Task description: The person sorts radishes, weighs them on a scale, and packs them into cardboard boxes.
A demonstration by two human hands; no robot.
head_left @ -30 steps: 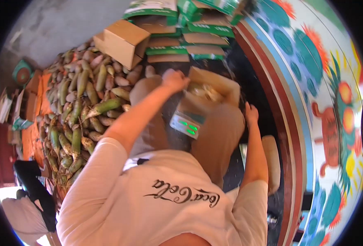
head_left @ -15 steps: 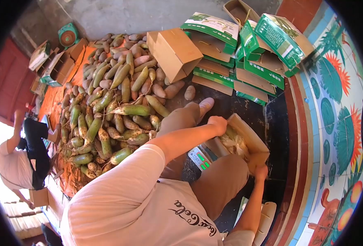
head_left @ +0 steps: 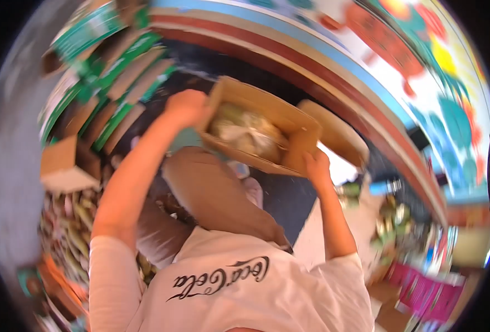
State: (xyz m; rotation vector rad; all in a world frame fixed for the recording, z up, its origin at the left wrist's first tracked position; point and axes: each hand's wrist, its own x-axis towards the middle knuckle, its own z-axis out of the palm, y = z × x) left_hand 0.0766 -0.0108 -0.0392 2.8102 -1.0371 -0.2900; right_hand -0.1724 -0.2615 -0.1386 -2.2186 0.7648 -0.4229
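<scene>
An open brown cardboard box (head_left: 297, 124) is held tilted in front of me, above the dark floor. Inside it lie pale and greenish vegetables (head_left: 250, 135), partly wrapped in something whitish; blur hides their kind. My left hand (head_left: 187, 108) is closed on the box's left end. At the right end, my right hand (head_left: 317, 164) grips the near corner, thumb over the edge. Just beyond that end is another brown carton (head_left: 342, 135), partly hidden behind the held box.
Green-and-white cartons (head_left: 106, 83) are stacked at the left, with a plain brown box (head_left: 70, 166) below them. A pile of long vegetables (head_left: 70, 232) lies at lower left. A painted wall (head_left: 378, 50) runs along the far side. Pink cartons (head_left: 425, 290) stand at lower right.
My view and body have turned to the right. The held box has moved away from the scale, towards the carton at my right, with both hands still on it.
</scene>
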